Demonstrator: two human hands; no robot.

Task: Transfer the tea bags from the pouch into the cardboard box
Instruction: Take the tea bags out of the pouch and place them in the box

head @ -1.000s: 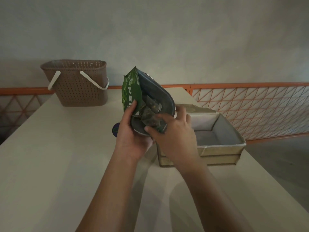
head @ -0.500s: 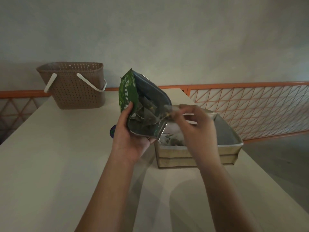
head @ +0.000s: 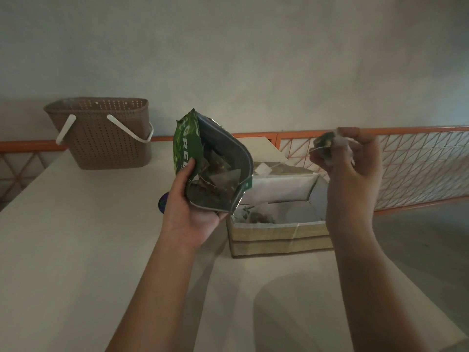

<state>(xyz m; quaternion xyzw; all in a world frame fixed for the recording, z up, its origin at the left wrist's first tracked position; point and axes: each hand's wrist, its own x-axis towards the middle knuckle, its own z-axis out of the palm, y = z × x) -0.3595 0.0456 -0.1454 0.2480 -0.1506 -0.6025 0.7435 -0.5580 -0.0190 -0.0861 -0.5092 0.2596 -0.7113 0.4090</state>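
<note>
My left hand [head: 189,207] grips the green tea pouch [head: 186,144], its mouth held open toward me. Several pyramid tea bags [head: 223,180] show inside its silver lining. My right hand [head: 355,168] is raised above the right side of the cardboard box [head: 279,238] and pinches a tea bag [head: 326,146]. That bag's string runs left to a white tag [head: 263,169] hanging near the pouch. The open box stands on the table just right of the pouch, with tea bags [head: 256,214] lying in its left end.
A brown perforated basket [head: 106,133] with white handles stands at the table's far left. An orange mesh railing [head: 406,168] runs behind and to the right of the white table [head: 76,250]. A small dark round object [head: 162,202] peeks out behind my left wrist.
My right hand has pulled a tea bag out of the pouch and lifted it up and to the right, above the box. The left hand keeps holding the pouch open.
</note>
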